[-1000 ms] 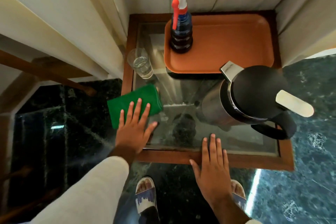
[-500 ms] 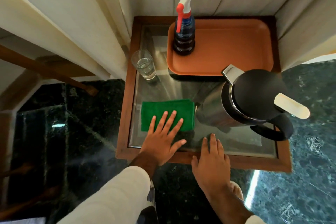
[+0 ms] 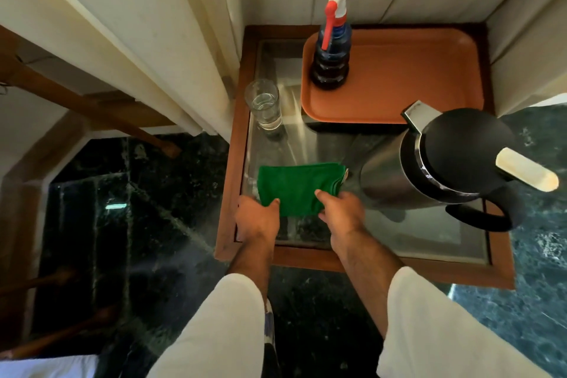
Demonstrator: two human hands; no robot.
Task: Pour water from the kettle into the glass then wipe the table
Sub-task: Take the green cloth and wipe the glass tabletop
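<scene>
A folded green cloth (image 3: 296, 186) lies on the glass top of the wooden-framed table (image 3: 383, 268), near its front left. My left hand (image 3: 257, 219) pinches the cloth's near left corner and my right hand (image 3: 339, 212) pinches its near right corner. A clear glass (image 3: 264, 106) with some water stands at the table's left edge, behind the cloth. The steel kettle (image 3: 429, 166) with a black lid and black handle stands on the right side of the table, just right of the cloth.
An orange tray (image 3: 414, 77) sits at the back of the table with a blue spray bottle (image 3: 333, 49) on its left end. Cream curtains hang behind and to the left. Dark marble floor surrounds the table.
My left hand went from lying flat on the cloth to gripping its near corner. My right hand left the table's front edge and took hold of the cloth's other near corner.
</scene>
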